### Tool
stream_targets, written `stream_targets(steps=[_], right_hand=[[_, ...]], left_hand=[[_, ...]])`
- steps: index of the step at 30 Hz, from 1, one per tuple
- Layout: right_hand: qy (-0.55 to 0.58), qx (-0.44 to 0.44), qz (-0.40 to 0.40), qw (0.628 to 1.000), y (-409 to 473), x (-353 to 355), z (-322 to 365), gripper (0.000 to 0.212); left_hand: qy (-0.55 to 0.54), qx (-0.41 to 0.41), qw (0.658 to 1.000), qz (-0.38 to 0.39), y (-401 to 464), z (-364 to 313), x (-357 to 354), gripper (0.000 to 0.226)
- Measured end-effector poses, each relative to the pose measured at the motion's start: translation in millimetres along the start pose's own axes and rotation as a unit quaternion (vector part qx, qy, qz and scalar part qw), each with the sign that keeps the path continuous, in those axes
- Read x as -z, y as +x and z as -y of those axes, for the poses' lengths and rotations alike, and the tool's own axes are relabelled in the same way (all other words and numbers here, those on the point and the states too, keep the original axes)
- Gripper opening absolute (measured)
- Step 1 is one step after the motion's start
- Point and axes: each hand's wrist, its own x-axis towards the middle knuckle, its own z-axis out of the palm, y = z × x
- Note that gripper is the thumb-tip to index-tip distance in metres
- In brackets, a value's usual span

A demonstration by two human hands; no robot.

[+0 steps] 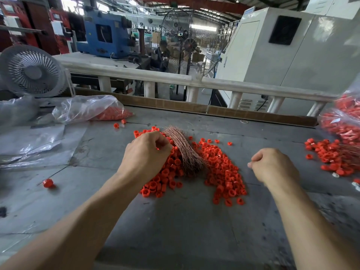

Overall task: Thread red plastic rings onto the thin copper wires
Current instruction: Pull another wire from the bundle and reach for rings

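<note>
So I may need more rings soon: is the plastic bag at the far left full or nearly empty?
Partly full. The plastic bag lies slumped on the table, with red rings filling only its right end.

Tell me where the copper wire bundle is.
Head view, table centre: the copper wire bundle lies across the red ring pile, just right of the left hand.

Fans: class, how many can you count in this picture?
3. A white desk fan stands at the table's far left; two pedestal fans stand beyond the railing, a large one and a smaller one in front. Others may be hidden.
</note>
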Motion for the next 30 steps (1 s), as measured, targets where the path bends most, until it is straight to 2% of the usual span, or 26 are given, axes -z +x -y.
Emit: stream_targets(steps=[6,8,10,12,17,21,30], right_hand=[[-0.003,0.028,0.007,1.0,0.1,-1.0,-0.5,0.018],[0.011,0.064,-0.018,0.998,-3.0,-2.0,3.0,0.02],[0.076,0.125,-0.042,0.988,-11.0,-3.3,11.5,0.014],[0.162,0.184,-0.024,0.969,-21.5,-4.2,22.0,0.001],[0.217,0.302,0.06,0.926,-44.3,0.6,37.3,0.015],[0.183,0.309,0.104,0.927,-48.4,2.4,38.8,0.028],[0.192,0.343,0.043,0.919,-56.9,-3.3,46.1,0.007]], left_hand=[[0.023,-0.017,1.0,0.013,-2.6,-1.4,0.4,0.006],[0.031,-0.026,0.999,0.007,-3.5,-0.5,-0.4,0.006],[0.041,-0.033,0.999,0.009,-3.9,0.7,-1.3,0.007],[0.057,-0.039,0.997,0.019,-4.3,1.3,-1.7,0.011],[0.071,-0.058,0.996,0.023,-4.0,0.7,-2.1,0.013],[0.062,-0.072,0.995,0.038,-4.8,-2.5,-1.7,0.009],[0.126,-0.123,0.982,0.065,-7.9,-2.8,-8.0,0.017]])
